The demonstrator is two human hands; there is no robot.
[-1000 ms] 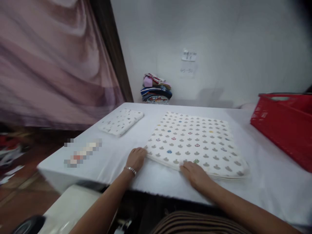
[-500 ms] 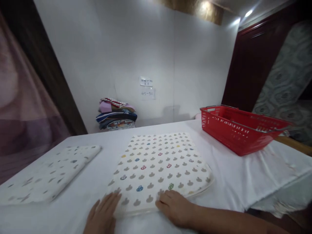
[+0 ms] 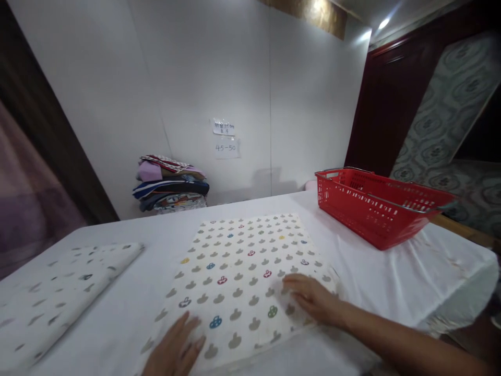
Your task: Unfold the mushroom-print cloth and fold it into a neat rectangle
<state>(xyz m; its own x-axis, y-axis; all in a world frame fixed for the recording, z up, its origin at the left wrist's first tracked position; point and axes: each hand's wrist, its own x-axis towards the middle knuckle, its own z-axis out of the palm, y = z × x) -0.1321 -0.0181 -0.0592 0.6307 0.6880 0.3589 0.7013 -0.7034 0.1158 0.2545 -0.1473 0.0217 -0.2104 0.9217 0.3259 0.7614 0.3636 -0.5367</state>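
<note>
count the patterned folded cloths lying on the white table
2: a large one at the centre under both hands, and a smaller one at the left edge. The stack by the wall stands apart.

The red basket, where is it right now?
In the head view, the red basket sits on the white table at the far right, beyond the spotted cloth and the right hand.

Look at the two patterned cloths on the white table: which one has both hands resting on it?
The larger cloth in the middle, under the left hand and right hand. The smaller folded cloth lies untouched at the table's left.
</note>
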